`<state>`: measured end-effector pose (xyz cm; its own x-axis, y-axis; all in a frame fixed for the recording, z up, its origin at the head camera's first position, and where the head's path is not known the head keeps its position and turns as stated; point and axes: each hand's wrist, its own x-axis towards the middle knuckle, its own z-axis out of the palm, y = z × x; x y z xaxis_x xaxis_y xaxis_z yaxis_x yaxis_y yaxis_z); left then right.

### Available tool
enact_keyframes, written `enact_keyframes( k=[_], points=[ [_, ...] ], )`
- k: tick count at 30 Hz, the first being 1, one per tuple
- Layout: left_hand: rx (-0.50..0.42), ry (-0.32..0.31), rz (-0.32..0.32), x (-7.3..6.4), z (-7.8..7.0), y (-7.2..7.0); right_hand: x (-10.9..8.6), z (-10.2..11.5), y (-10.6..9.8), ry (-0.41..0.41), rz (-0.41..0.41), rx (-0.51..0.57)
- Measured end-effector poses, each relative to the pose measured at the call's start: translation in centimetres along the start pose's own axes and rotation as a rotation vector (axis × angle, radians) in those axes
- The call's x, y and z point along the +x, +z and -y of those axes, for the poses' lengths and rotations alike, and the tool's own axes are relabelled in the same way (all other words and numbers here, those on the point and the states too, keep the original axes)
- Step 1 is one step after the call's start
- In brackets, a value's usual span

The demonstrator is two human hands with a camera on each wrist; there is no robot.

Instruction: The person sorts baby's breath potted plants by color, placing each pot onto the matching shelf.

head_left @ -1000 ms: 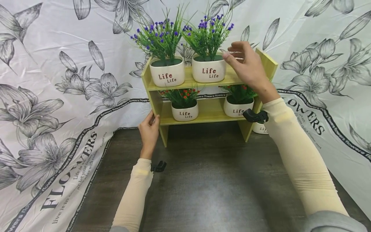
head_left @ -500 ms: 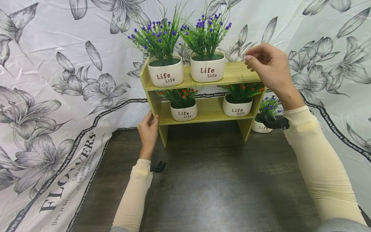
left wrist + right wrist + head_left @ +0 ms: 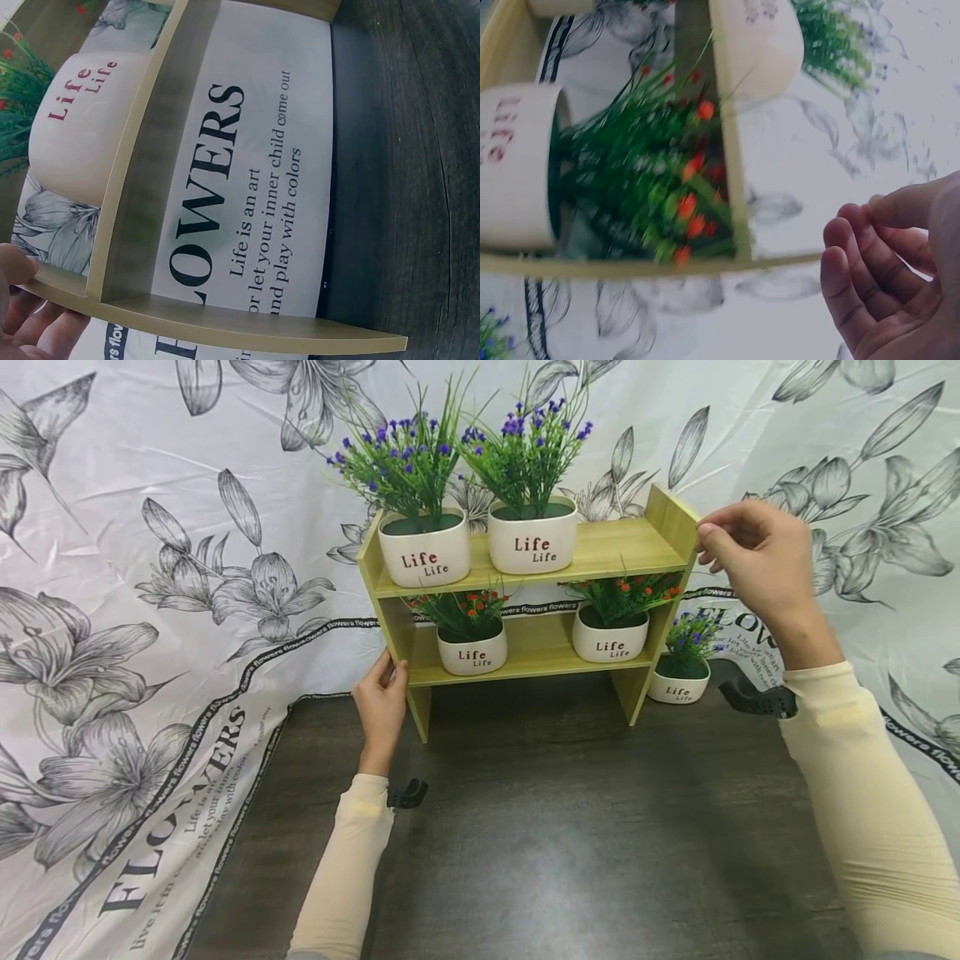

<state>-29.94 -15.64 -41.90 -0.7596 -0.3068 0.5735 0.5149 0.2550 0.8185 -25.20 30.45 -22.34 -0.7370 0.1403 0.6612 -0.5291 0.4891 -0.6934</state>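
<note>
A light-wood two-tier shelf point(image 3: 600, 547) stands against the patterned backdrop. My left hand point(image 3: 381, 697) grips its left side panel, thumb on the inner face and fingers outside, as the left wrist view shows at the panel's edge. Beside the top of the right side panel is my right hand point(image 3: 768, 564), fingers loosely bent and holding nothing. Two white pots with purple flowers, a left one point(image 3: 425, 558) and a middle one point(image 3: 532, 543), sit on the upper tier. Red-flowered pots, one left point(image 3: 472, 656) and one right point(image 3: 611, 643), sit on the lower tier.
Another white pot with purple flowers point(image 3: 678, 689) stands on the dark wood-grain surface point(image 3: 525, 827), right of the shelf. Behind everything hangs a white cloth point(image 3: 247, 552) printed with grey lilies and lettering.
My right hand has moved right, from beside the middle purple-flowered pot to outside the shelf's right panel, uncovering the pot on the floor surface. My left hand keeps its grip.
</note>
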Motion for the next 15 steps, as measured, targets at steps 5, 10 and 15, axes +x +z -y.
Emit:
enact_keyframes(
  k=[5, 10, 15],
  points=[
    [-0.002, 0.016, 0.004, 0.1, 0.5, -0.2, -1.1, -2.2, -1.6, 0.085, -0.022, -0.008],
    [0.014, 0.000, 0.002, -0.1, 0.3, 0.0, -2.8, -5.3, -3.1, 0.143, -0.037, -0.065],
    [0.020, -0.009, -0.001, -0.3, -1.3, 0.1, -4.6, -9.0, -4.2, 0.217, -0.054, -0.111]
  ],
)
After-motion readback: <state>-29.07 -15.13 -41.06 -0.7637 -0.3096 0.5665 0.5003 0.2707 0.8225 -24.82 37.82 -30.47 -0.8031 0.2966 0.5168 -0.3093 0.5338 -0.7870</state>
